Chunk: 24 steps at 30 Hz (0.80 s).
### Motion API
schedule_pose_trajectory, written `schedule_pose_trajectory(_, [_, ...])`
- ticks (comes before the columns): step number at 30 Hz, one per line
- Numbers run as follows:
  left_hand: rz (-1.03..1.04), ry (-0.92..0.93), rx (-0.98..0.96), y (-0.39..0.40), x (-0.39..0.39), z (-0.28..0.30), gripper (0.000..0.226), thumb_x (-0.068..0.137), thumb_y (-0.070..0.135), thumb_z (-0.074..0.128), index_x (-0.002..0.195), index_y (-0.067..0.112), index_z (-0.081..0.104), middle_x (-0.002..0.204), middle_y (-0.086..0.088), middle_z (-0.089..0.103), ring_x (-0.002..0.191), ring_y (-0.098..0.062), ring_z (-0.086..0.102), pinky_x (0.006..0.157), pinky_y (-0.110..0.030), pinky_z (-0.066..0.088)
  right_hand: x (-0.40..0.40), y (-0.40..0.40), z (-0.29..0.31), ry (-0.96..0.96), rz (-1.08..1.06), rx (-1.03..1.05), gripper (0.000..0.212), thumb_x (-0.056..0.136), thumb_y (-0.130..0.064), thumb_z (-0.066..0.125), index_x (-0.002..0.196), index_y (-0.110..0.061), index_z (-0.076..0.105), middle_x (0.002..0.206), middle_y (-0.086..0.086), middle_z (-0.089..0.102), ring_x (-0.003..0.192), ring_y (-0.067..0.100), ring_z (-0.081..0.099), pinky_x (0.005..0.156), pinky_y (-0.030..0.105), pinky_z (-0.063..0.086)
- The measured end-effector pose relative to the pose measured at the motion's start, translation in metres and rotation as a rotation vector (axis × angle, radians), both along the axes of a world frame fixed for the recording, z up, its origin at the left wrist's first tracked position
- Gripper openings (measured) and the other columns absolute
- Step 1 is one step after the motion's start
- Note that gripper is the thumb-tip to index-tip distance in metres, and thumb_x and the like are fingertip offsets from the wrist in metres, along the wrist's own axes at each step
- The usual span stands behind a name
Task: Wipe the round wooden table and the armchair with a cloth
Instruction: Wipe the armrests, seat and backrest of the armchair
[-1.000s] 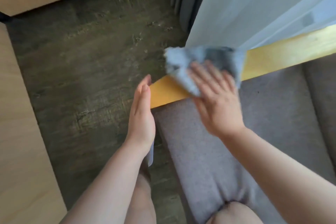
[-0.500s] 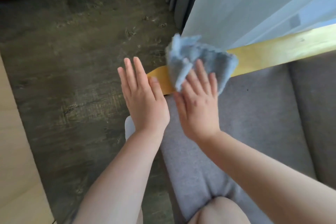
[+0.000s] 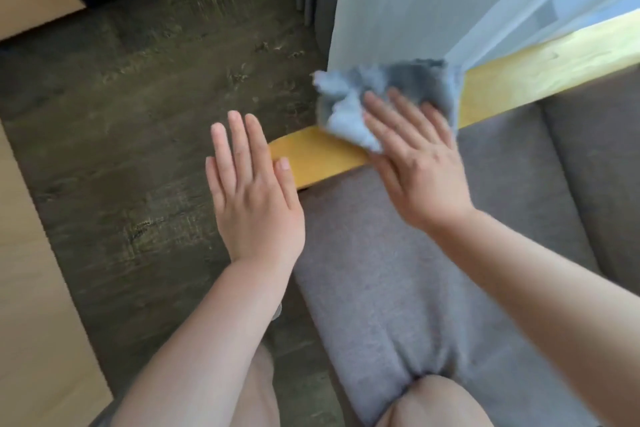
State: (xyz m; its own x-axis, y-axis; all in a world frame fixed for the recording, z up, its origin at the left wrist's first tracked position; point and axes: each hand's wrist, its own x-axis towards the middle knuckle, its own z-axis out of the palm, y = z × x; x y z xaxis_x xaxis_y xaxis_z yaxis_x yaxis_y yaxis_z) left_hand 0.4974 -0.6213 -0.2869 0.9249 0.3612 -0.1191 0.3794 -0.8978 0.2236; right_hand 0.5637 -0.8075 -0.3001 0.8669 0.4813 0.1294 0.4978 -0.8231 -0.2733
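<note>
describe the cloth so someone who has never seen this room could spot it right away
Find the grey armchair and follow its yellow wooden armrest beside the pale curtain. The cloth lies crumpled on that armrest under the right hand's flat fingers. It is the only fluffy blue-grey thing there.

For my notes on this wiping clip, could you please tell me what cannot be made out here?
- Head view: armrest middle, hidden by the cloth and right hand.
- Cloth's underside and any dirt: hidden.
- Armrest's far end: cut off by the right edge; curtain hides its outer side.
- Round table: not identifiable.
- Left hand: unclear whether it touches the armrest.
</note>
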Motion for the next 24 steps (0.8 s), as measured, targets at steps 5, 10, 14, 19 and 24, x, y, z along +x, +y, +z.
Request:
schedule_pose_trajectory(5, [-0.024,0.005,0.051,-0.020,0.024,0.000,0.060,0.095,0.031,0.016,0.153,0.016,0.014,0.161,-0.003,0.008,0.148,-0.020,-0.002,0.119,-0.039,-0.002,-0.028,0.051,0.008,0.118,-0.303,0.212,0.045,0.092,-0.023,0.044,0.134,-0.012,0.055,0.148,0.003,0.044,0.143,0.027,0.029,0.117,0.045,0.016])
schedule_pose_trajectory(10, [-0.280,0.093,0.028,-0.023,0.032,0.013,0.061,0.097,0.038,0.008,0.154,0.018,0.003,0.161,-0.001,-0.002,0.147,-0.016,-0.010,0.119,-0.036,-0.003,0.020,-0.044,0.000,0.019,-0.087,0.043,0.044,0.098,-0.026,0.043,0.140,-0.017,0.049,0.150,-0.002,0.041,0.142,0.021,0.031,0.117,0.041,0.020])
schedule_pose_trajectory(14, [-0.516,0.037,0.035,-0.052,0.077,0.005,0.061,0.096,0.041,0.004,0.154,0.019,0.007,0.161,-0.002,0.005,0.148,-0.017,-0.003,0.119,-0.036,-0.002,0.030,-0.033,0.008,0.054,-0.647,0.151,0.046,0.088,-0.023,0.039,0.130,-0.011,0.057,0.147,0.003,0.045,0.142,0.028,0.031,0.115,0.046,0.016])
schedule_pose_trajectory(19, [-0.426,0.032,0.073,-0.080,0.105,-0.003,0.067,0.090,0.038,0.007,0.150,0.017,0.028,0.157,-0.004,0.023,0.147,-0.021,0.010,0.119,-0.040,-0.002,0.029,-0.066,0.003,0.038,-0.183,0.090,0.045,0.095,-0.022,0.046,0.139,-0.016,0.050,0.148,0.000,0.044,0.140,0.023,0.034,0.115,0.041,0.021])
schedule_pose_trajectory(24, [-0.551,0.024,0.168,-0.086,0.109,0.001,0.061,0.097,0.035,0.009,0.151,0.013,0.023,0.159,-0.006,0.017,0.147,-0.020,0.005,0.118,-0.043,-0.003,0.031,-0.068,0.006,0.069,-0.623,0.174,0.048,0.088,-0.016,0.043,0.134,-0.012,0.053,0.150,0.003,0.041,0.144,0.027,0.028,0.115,0.049,0.021])
